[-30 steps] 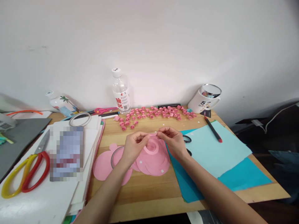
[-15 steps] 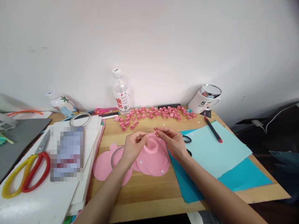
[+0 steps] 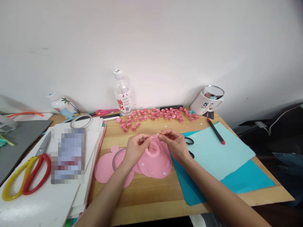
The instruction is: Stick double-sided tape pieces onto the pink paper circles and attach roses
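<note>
With fingers of the left hand (image 3: 136,147) and right hand (image 3: 175,143), pinching a curly pink paper strip (image 3: 153,154), holding it over flat pink circles (image 3: 152,168) on the counter (image 3: 144,201), near small pink rolls (image 3: 153,118).

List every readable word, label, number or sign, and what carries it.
"5", apparently then "2": white mug with shiny rim; orange lettering unreadable.
Clear plastic bottle: red label characters, small print, cap marking too blurred.
Black triangular tag: print too small.
White palm-printed bottle: cap marking too small.
Whitish left-edge container: label too blurred.
</note>
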`<action>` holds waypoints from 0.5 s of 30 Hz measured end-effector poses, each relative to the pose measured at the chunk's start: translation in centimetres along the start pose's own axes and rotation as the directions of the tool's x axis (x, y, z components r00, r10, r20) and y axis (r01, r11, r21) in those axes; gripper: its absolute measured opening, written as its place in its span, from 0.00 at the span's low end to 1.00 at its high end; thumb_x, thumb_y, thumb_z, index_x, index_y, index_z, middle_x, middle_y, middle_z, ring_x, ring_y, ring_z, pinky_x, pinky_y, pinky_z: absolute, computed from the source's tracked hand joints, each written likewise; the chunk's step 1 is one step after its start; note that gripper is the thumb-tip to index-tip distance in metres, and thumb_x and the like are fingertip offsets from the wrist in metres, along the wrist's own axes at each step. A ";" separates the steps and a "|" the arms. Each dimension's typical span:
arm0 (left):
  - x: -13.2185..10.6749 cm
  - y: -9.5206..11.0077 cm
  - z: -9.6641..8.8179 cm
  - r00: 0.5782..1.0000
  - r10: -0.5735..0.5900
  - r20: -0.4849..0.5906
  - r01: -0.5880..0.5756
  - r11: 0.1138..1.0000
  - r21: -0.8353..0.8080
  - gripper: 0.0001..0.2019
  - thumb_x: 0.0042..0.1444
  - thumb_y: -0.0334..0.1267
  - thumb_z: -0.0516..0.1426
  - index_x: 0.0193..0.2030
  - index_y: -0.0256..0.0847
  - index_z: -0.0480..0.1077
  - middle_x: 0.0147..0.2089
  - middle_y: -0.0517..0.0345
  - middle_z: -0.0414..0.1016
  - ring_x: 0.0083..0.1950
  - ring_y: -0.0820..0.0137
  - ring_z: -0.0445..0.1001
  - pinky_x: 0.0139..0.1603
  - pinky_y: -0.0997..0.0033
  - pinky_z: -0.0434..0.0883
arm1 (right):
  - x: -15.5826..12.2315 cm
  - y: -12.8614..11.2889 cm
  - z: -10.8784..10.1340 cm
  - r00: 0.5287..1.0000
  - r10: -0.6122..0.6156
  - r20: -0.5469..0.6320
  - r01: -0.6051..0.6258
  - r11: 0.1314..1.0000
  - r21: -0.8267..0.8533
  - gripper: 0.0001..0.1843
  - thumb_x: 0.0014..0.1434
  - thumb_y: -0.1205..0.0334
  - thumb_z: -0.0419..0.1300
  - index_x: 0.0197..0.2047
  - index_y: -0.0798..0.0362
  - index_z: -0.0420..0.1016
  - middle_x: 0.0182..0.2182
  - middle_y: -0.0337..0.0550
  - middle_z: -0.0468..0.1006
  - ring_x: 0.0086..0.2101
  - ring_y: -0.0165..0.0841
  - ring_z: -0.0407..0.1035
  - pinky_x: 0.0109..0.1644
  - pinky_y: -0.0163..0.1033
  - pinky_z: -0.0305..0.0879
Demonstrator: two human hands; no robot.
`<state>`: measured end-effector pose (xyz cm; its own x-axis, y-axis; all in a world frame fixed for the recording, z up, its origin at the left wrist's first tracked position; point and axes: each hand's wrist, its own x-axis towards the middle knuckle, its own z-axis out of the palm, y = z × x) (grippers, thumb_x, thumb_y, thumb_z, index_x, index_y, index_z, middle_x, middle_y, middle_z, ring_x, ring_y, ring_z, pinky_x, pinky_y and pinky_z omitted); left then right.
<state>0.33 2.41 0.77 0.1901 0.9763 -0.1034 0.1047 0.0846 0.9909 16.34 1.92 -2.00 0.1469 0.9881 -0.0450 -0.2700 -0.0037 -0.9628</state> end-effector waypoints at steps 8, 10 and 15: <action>0.0 0.2 -0.2 0.999 0.035 -0.014 -0.036 0.999 -0.008 0.11 0.52 0.42 0.58 0.33 0.36 0.75 0.20 0.60 0.71 0.23 0.74 0.68 0.25 0.75 0.65 | -0.2 0.0 0.1 0.999 0.047 0.025 -0.048 0.998 0.030 0.13 0.45 0.56 0.68 0.35 0.52 0.79 0.33 0.44 0.80 0.34 0.34 0.73 0.46 0.44 0.69; 0.0 0.2 -0.1 1.000 0.026 -0.016 -0.026 1.000 -0.006 0.11 0.51 0.42 0.58 0.33 0.35 0.75 0.20 0.60 0.71 0.23 0.74 0.68 0.26 0.75 0.65 | -0.1 0.1 0.1 0.999 0.041 0.025 -0.042 0.999 0.029 0.12 0.45 0.56 0.68 0.34 0.52 0.79 0.32 0.43 0.80 0.32 0.33 0.72 0.44 0.42 0.69; 0.0 0.2 0.0 1.000 0.008 0.003 -0.008 1.000 -0.012 0.09 0.50 0.40 0.59 0.32 0.35 0.75 0.20 0.60 0.71 0.23 0.73 0.67 0.26 0.75 0.64 | -0.1 -0.1 0.1 1.000 0.023 0.022 -0.022 1.000 -0.021 0.10 0.43 0.58 0.69 0.29 0.53 0.76 0.28 0.41 0.77 0.28 0.30 0.69 0.35 0.37 0.68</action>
<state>0.38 2.39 0.98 0.1940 0.9764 -0.0953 0.0916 0.0786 0.9927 16.29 1.79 -1.89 0.1201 0.9909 -0.0610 -0.2532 -0.0289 -0.9670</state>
